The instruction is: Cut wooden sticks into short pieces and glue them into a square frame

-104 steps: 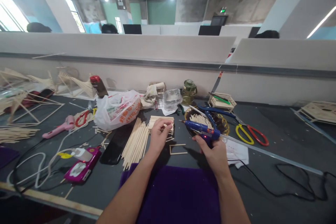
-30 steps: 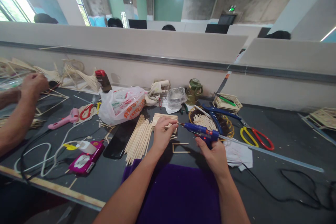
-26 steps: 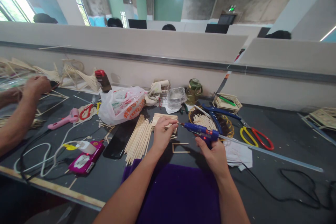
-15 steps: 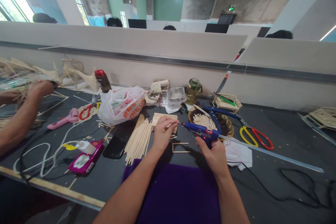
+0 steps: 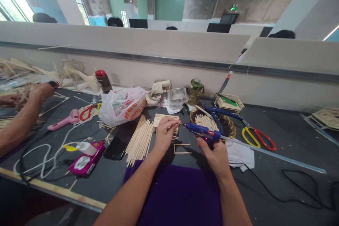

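Note:
My right hand (image 5: pixel 215 155) is wrapped round the handle of a blue hot glue gun (image 5: pixel 202 131), with a long clear glue stick (image 5: pixel 280 159) trailing out of its back. The nozzle points left, right at the fingertips of my left hand (image 5: pixel 165 132). Those fingers are pinched on a small wooden stick, mostly hidden by them. Below, on the dark table, lies a three-sided frame of thin sticks (image 5: pixel 174 149). Behind my left hand sits a stack of joined sticks (image 5: pixel 159 118), and left of it a loose pile of wooden sticks (image 5: pixel 139 139).
A basket of short sticks (image 5: pixel 205 122) and large scissors (image 5: pixel 249 130) lie right. On the left are a plastic bag (image 5: pixel 123 107), a phone (image 5: pixel 118 144), a pink power strip (image 5: pixel 86 160) and a co-worker's hand (image 5: pixel 41 91). A black cord (image 5: pixel 265 189) crosses the right side.
My hands and the glue gun stay almost still. At the far left, the co-worker's hands have shifted slightly.

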{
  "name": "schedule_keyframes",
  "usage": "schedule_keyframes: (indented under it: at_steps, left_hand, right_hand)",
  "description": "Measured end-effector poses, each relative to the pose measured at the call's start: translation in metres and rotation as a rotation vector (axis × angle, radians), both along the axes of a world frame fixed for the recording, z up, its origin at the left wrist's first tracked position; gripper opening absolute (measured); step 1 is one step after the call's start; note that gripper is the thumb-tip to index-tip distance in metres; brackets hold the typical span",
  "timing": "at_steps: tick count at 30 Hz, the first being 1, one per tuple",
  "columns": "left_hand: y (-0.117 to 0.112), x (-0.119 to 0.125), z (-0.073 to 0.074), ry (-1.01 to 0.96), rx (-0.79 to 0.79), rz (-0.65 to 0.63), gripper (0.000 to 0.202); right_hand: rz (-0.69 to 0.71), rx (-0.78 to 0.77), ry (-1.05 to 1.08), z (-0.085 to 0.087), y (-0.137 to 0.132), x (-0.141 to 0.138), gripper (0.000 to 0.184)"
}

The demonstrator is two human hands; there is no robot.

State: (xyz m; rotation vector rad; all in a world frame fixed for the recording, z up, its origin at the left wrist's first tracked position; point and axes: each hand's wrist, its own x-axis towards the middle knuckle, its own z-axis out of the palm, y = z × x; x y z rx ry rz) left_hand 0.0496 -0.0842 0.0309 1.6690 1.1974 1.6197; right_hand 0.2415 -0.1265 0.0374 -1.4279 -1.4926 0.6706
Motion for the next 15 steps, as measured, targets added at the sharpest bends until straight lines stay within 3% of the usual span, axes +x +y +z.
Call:
schedule_keyframes:
  at_steps: [10, 15]
  left_hand:
    - [0.001, 0.0009, -0.0027, -0.073, -0.047, -0.035, 0.016]
    - [0.0028, 0.0023, -0.0049, -0.365, -0.273, -0.057, 0.016]
  right_hand:
    - [-0.006, -0.021, 0.018, -0.0002, 0.0006, -0.0001, 0.039]
    - [-0.035, -0.017, 0.035, 0.0026, -0.0019, -0.0007, 0.038]
